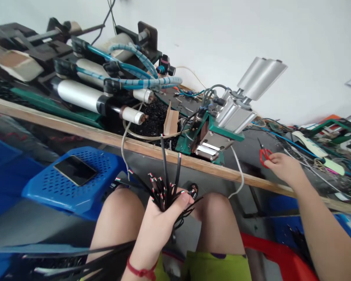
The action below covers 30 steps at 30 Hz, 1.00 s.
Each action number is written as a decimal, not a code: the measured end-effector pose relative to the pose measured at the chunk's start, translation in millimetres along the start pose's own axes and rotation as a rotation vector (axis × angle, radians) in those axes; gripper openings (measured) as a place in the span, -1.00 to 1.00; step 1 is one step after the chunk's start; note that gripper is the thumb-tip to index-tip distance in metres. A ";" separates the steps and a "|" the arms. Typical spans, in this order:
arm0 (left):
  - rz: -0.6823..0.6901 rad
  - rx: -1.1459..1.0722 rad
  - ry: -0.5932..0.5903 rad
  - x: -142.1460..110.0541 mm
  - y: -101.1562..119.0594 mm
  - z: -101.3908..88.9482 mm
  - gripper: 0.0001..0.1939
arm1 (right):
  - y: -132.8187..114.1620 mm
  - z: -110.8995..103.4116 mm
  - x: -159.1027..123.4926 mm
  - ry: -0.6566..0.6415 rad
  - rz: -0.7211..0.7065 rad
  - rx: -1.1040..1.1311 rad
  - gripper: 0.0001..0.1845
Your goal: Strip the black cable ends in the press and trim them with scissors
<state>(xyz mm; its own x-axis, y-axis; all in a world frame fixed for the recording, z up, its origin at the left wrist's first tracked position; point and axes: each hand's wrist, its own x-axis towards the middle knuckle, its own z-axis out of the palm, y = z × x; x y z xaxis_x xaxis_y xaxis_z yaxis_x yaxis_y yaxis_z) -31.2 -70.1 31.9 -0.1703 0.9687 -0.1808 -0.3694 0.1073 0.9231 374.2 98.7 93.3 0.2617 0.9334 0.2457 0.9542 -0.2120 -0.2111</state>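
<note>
wood-edged bench [146, 151] | silver-cylinder machinery [78, 95] | green-and-silver machine [235, 118] | loose black scraps [155, 117]

Cables [163, 197] – black; tips red, white and green. Snips [262, 150] – red handles, dark blades. Air hoses [134, 82]: blue, banded white. Bench machine [231, 117]: green and silver. Stool [49, 188]: blue, hole-patterned. Wristband [140, 272]: red. Shorts [216, 270]: yellow-green.

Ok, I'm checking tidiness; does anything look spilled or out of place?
Yes: black scraps lie heaped on the bench, as if spilled. In the left hand, two black cables stick up well above the bundle, so it looks uneven.
</note>
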 end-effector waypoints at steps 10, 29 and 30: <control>0.023 0.108 0.042 -3.4 -8.1 -18.9 -0.77 | -118.5 35.4 -189.5 -0.494 0.005 0.899 -0.64; 0.039 -0.155 -0.252 -1.5 -7.9 -25.8 -0.43 | -168.4 61.6 -227.6 -1.260 -0.365 1.054 -0.08; 0.050 -0.174 -0.268 -1.1 -6.3 -24.9 -0.43 | -168.8 59.7 -230.0 -1.247 -0.327 1.061 -0.08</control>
<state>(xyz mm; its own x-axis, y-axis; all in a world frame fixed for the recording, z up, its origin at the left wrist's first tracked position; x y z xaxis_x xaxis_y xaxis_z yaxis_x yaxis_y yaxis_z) -51.4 -77.5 17.8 0.0464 0.9987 -0.0194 -0.5209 0.0407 0.8526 144.3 -62.8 15.9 -0.6815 0.6491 -0.3378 0.2905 -0.1838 -0.9391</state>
